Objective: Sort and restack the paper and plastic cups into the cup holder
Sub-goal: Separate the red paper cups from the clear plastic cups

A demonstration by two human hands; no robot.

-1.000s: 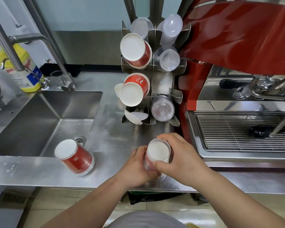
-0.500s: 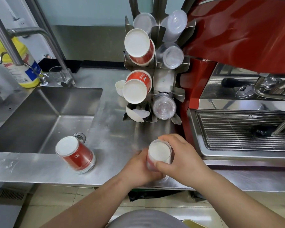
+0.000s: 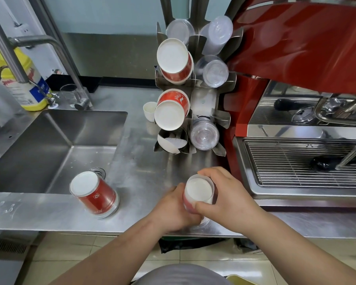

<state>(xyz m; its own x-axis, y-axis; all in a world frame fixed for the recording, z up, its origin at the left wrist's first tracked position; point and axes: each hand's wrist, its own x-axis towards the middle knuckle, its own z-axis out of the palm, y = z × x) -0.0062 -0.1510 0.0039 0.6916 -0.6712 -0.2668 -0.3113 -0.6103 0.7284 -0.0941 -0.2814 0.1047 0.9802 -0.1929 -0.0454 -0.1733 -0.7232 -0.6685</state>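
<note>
An upside-down mixed cup stack [image 3: 197, 192], red paper inside clear plastic, stands on the steel counter [image 3: 148, 173] near its front edge. My left hand [image 3: 173, 210] grips its lower left side and my right hand [image 3: 226, 194] wraps its right side and top rim. A second upside-down red and clear stack [image 3: 95, 194] leans at the sink corner. The metal cup holder [image 3: 203, 99] behind carries red paper cups [image 3: 173, 60] [image 3: 171, 110] on its left and clear plastic cups [image 3: 213, 72] [image 3: 203, 134] on its right.
A steel sink [image 3: 49, 149] with a tap [image 3: 29, 42] lies to the left, a yellow bottle [image 3: 23, 83] behind it. A small white cup [image 3: 149, 111] stands beside the holder. The red espresso machine [image 3: 296, 38] and its drip grate [image 3: 304, 161] fill the right.
Both hands stay clamped on the stack near the counter's front edge; the grip has barely shifted. The view has tilted slightly.
</note>
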